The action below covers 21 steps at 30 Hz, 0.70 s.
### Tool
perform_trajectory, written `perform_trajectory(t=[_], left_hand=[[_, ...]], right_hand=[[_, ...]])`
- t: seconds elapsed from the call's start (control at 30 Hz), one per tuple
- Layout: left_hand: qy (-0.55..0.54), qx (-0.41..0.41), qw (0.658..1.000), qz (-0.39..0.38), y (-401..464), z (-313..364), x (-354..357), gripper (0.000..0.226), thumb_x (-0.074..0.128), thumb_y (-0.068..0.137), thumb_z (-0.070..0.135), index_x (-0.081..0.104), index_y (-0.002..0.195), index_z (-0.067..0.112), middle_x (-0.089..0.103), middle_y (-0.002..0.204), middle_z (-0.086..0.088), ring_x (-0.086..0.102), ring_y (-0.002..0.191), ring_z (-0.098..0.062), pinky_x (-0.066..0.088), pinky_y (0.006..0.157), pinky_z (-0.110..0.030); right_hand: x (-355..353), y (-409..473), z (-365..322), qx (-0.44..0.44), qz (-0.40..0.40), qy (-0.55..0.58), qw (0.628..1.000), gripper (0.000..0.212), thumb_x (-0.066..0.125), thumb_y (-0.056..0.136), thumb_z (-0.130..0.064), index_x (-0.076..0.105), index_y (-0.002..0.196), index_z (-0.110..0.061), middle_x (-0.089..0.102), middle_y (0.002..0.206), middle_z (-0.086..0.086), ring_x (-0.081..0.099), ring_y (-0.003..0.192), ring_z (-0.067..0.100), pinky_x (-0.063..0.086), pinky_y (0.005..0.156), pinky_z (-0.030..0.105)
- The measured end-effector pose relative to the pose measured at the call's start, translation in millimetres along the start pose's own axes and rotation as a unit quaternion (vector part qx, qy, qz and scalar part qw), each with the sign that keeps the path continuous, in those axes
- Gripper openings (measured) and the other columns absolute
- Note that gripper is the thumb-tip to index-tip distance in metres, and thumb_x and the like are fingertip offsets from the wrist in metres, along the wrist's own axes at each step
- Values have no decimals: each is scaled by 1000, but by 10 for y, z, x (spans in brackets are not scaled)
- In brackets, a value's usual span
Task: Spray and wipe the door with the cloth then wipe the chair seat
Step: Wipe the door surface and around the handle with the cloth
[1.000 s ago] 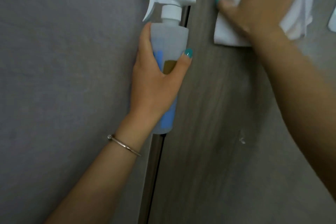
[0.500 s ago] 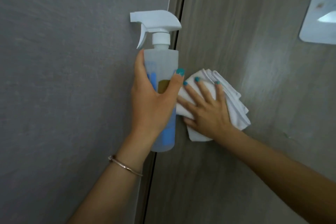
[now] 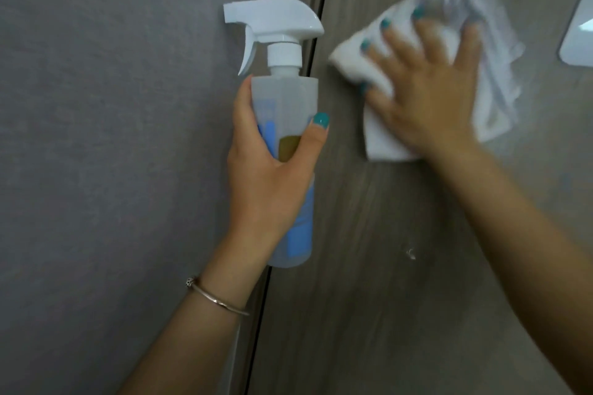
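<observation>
The grey wood-grain door (image 3: 369, 266) fills the right half of the view. My right hand (image 3: 426, 96) presses a crumpled white cloth (image 3: 494, 83) flat against the door's upper part, fingers spread; hand and cloth are blurred with motion. My left hand (image 3: 266, 183) grips a translucent spray bottle (image 3: 285, 102) with a blue label and white trigger head, held upright in front of the door's left edge, nozzle pointing left. No chair is in view.
A grey textured wall (image 3: 112, 170) fills the left half, meeting the door at a dark vertical gap (image 3: 256, 314). A white plate-like fitting (image 3: 577, 32) is mounted on the door at the upper right edge. A small mark (image 3: 410, 254) shows on the door.
My right hand has swept the cloth from beside the bottle up and to the right across the door. The left hand keeps holding the bottle in much the same place.
</observation>
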<state>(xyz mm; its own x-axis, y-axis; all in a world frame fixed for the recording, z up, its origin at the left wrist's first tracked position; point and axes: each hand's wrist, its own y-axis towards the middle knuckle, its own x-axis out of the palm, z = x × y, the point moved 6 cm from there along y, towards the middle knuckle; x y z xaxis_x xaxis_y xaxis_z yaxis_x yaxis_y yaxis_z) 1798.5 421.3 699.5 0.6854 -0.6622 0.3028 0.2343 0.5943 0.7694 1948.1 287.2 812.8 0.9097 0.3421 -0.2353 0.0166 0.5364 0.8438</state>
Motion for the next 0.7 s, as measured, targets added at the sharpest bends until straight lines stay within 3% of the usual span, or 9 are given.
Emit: perform_trajectory(t=[0.13, 0.23, 0.37, 0.47, 0.57, 0.63, 0.7], left_hand=[[-7, -12, 1000, 0, -97, -6, 30, 71, 73, 85, 27, 34, 144, 24, 59, 110, 14, 63, 96, -2, 55, 76, -20], [-12, -13, 1000, -10, -189, 43, 66, 66, 72, 86, 28, 36, 141, 29, 59, 108, 15, 64, 93, -4, 57, 74, -24], [-15, -9, 1000, -21, -198, 129, 145, 66, 72, 85, 30, 37, 141, 30, 61, 109, 13, 65, 91, -3, 55, 72, -20], [-20, -9, 1000, -12, -165, 183, 198, 72, 72, 81, 37, 35, 142, 29, 60, 115, 14, 64, 96, -1, 56, 79, -24], [-36, -10, 999, -8, -118, 181, 275, 71, 72, 83, 36, 34, 143, 27, 59, 116, 11, 64, 97, -5, 58, 80, -31], [-46, -14, 999, -10, -95, 151, 345, 68, 72, 84, 33, 35, 142, 26, 58, 112, 12, 65, 93, -6, 58, 76, -29], [-47, -18, 999, -15, -84, 123, 413, 69, 71, 85, 34, 34, 142, 27, 59, 115, 10, 64, 94, -5, 58, 76, -28]], right_hand=[[447, -1248, -840, -57, -46, 6, 997, 64, 42, 95, -52, 34, 153, -29, 31, 160, 3, 28, 146, 34, -2, 116, 59], [649, -1965, -1223, -126, -91, 4, 988, 72, 63, 84, -50, 38, 148, -27, 39, 156, 2, 39, 136, 33, 14, 113, 58], [547, -1710, -1042, -142, -75, 24, 987, 64, 49, 90, -48, 33, 148, -28, 46, 151, 0, 41, 140, 33, 14, 113, 59], [273, -1031, -526, -70, -32, 11, 997, 62, 40, 96, -52, 29, 153, -32, 36, 158, 2, 28, 147, 35, 10, 113, 66], [-114, -158, 300, 71, -9, -2, 997, 59, 27, 97, -61, 24, 154, -42, 17, 165, 6, 10, 151, 35, 2, 114, 69], [-325, 222, 720, 146, -6, 3, 989, 62, 25, 94, -64, 23, 153, -45, 16, 165, 4, 9, 152, 34, 3, 116, 68], [-340, 273, 811, 146, -13, -16, 989, 66, 28, 90, -68, 24, 152, -44, 20, 164, 2, 11, 151, 33, 7, 115, 68]])
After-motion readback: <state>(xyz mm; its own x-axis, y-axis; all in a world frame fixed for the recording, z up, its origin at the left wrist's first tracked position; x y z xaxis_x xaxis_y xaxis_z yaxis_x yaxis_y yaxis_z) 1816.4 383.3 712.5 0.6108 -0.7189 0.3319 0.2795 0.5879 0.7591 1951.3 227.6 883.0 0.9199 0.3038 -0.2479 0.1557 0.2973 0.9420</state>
